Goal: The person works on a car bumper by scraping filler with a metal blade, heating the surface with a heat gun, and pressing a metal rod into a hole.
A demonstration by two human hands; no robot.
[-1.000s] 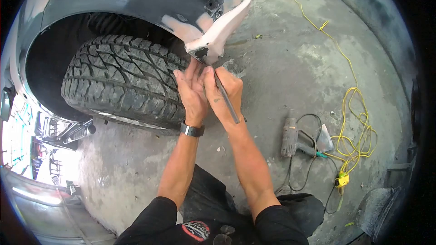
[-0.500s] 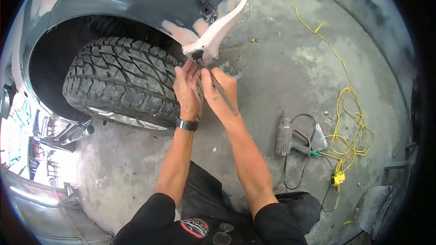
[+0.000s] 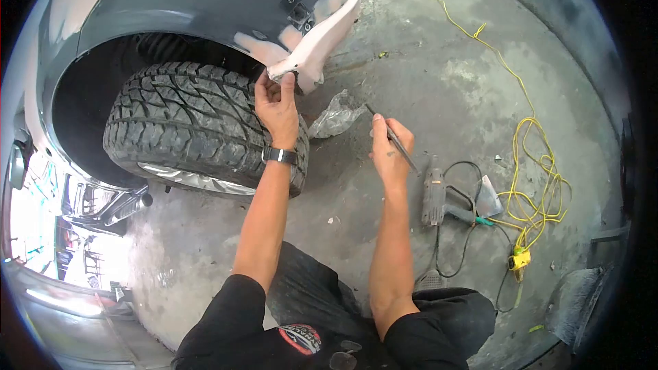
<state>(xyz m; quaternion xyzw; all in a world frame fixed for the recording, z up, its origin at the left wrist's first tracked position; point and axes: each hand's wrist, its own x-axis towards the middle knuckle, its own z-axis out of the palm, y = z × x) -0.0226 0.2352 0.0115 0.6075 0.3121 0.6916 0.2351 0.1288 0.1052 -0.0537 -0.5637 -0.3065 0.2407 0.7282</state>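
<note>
Tire (image 3: 192,120) stands beside the left hand (image 3: 277,113), which is nearer the pale panel corner (image 3: 317,55); its fingers touch the lower tip, pinching or not I cannot tell. Well right of that corner, the right hand's (image 3: 392,154) fingers pinch a thin tool (image 3: 398,142), long axis slanting up-left.

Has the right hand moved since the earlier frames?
Yes: the right hand has moved away from the panel's pale lower corner, rightward toward the grey power tool.
</note>
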